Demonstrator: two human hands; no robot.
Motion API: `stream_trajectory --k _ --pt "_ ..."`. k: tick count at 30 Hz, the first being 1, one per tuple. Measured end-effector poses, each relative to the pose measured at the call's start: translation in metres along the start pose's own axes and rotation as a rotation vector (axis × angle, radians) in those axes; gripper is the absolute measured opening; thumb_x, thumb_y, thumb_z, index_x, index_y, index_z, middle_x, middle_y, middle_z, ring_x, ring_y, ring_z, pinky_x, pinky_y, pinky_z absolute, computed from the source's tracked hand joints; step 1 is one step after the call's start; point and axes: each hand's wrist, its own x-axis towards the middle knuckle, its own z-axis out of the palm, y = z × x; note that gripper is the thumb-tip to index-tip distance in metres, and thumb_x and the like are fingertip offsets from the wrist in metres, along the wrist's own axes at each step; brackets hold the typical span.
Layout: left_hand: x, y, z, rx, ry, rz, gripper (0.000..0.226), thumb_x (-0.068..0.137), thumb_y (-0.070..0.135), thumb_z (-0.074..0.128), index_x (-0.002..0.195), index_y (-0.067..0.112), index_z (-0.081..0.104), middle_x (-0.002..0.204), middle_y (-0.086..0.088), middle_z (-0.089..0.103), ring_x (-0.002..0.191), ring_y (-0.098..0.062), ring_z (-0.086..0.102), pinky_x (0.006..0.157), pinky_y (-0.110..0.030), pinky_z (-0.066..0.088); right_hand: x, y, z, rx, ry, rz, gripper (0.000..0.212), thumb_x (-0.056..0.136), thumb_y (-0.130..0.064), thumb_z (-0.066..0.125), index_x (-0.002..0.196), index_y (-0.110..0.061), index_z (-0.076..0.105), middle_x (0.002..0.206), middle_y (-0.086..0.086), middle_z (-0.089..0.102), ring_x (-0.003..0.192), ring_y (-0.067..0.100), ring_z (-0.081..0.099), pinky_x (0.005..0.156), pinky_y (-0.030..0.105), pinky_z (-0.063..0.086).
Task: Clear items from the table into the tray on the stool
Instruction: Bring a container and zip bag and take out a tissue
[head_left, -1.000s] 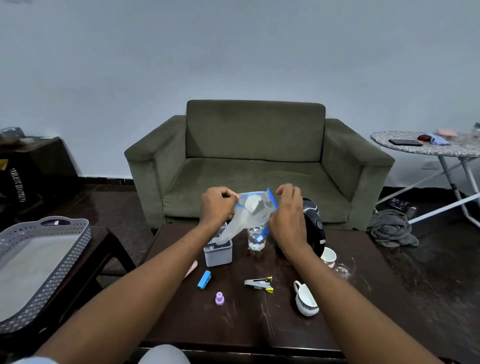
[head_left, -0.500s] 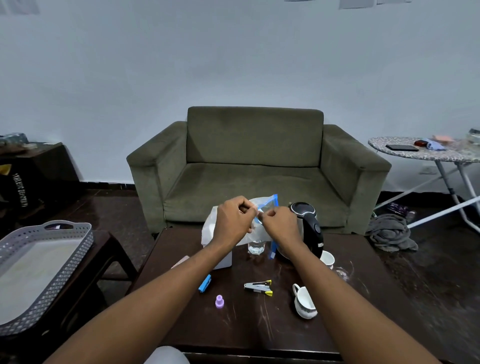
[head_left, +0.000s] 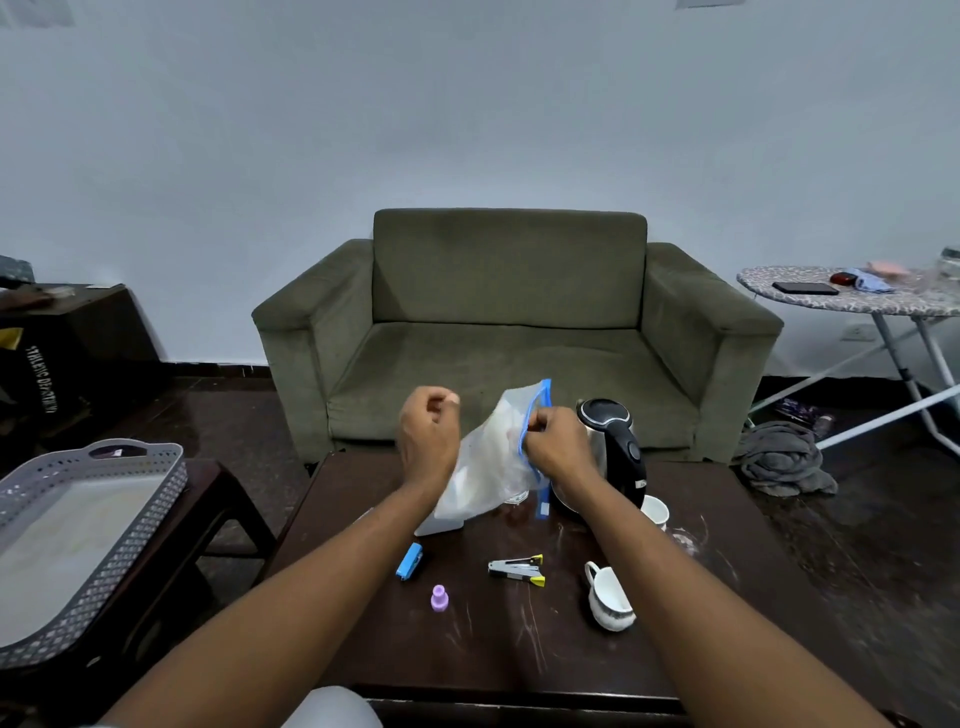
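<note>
A clear zip bag (head_left: 491, 462) with a blue seal strip hangs above the dark table (head_left: 498, 639). My right hand (head_left: 558, 441) pinches its blue strip. My left hand (head_left: 428, 434) is a closed fist just left of the bag, apart from it. On the table lie a blue stapler (head_left: 409, 560), a purple cap (head_left: 439, 597), a staple remover (head_left: 518, 567), a white creamer jug (head_left: 608, 603), a white cup (head_left: 655, 511), a kettle (head_left: 615, 452) and a white box (head_left: 436, 526), partly hidden by the bag. The grey perforated tray (head_left: 104, 561) sits on the stool (head_left: 218, 493) at the left.
A green sofa (head_left: 511, 332) stands right behind the table. An ironing board (head_left: 852, 299) with a phone and small items is at the right, a grey cloth heap (head_left: 784, 460) on the floor below it. A dark cabinet (head_left: 67, 338) stands far left.
My left hand has let go of the bag's top and drawn left into a fist. The bag now hangs from my right hand alone and swings lower.
</note>
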Motion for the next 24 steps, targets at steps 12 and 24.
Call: stream_trajectory --k 12,24 --pt "0.041 -0.044 -0.030 -0.297 -0.373 -0.725 0.036 0.086 0.021 0.081 0.113 -0.001 0.073 0.108 -0.017 0.078 0.100 -0.037 0.074 0.095 -0.052 0.059 0.012 0.013 -0.007 0.388 -0.133 0.041 0.015 0.065 -0.010 0.051 0.070 0.000 0.060 0.070 0.026 0.060 0.066 0.029 0.059 0.064 0.063 0.057" --pt "0.040 -0.171 -0.125 0.044 -0.276 -0.767 0.016 0.094 0.009 0.074 0.092 -0.008 0.073 0.089 -0.025 0.073 0.077 -0.035 0.069 0.080 -0.048 0.058 0.004 0.036 -0.015 0.743 -0.197 0.254 0.014 0.092 0.005 0.053 0.088 -0.006 0.059 0.092 0.019 0.058 0.076 0.030 0.062 0.066 0.046 0.064"
